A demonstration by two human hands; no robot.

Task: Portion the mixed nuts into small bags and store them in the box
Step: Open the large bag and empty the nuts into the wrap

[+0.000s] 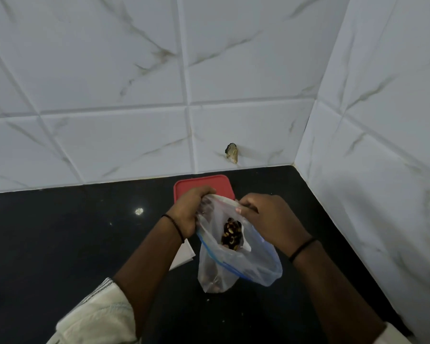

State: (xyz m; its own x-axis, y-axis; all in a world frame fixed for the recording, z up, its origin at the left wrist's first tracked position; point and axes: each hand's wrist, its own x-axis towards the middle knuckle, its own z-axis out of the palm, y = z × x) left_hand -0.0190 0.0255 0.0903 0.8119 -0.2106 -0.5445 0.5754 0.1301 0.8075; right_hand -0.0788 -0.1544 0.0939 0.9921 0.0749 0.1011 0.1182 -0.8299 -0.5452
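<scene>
Over the black counter (60,232) I hold a clear plastic zip bag (236,266) with a blue seal strip. My left hand (188,214) grips the left side of its mouth. My right hand (263,217) pinches the right side, and together they hold the mouth apart. Mixed nuts (231,234) show inside through the opening, dark and pale pieces together. More nuts sit at the bag's bottom. Behind the hands lies a box with a red lid (204,186), partly hidden by them.
White marble-look tiled walls (134,95) meet in a corner at the right and close off the counter's back and right side. A white sheet or flat bag (184,256) lies under my left wrist. Crumbs dot the counter near the bag.
</scene>
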